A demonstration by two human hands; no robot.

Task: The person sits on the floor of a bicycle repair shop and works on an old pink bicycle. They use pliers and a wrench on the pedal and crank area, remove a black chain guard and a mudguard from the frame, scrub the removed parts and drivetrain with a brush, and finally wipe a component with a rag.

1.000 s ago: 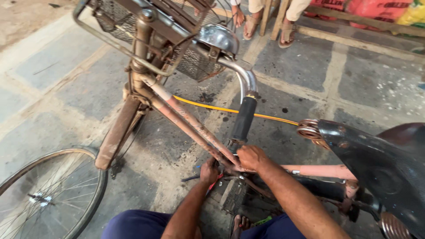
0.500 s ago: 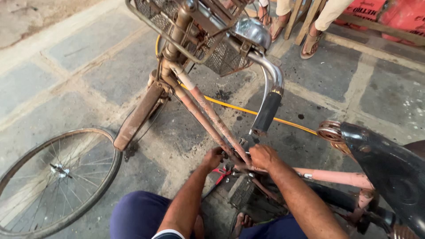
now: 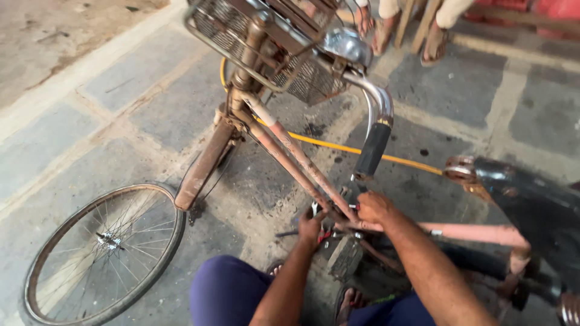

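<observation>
Rust-pink tubing of the bicycle frame (image 3: 302, 172) ran its long axis from the wire basket (image 3: 302, 72) down toward the person, ending at the joint beneath both hands. The left hand (image 3: 311, 228) was clamped on a small metal tool (image 3: 315, 209) just left of that joint; the right hand (image 3: 374, 207) was wrapped over the tube itself, the nearer of the two. Whether its fingers fully met could not be told. No labels showed; red sacks (image 3: 544, 9) lay at the far top edge.
</observation>
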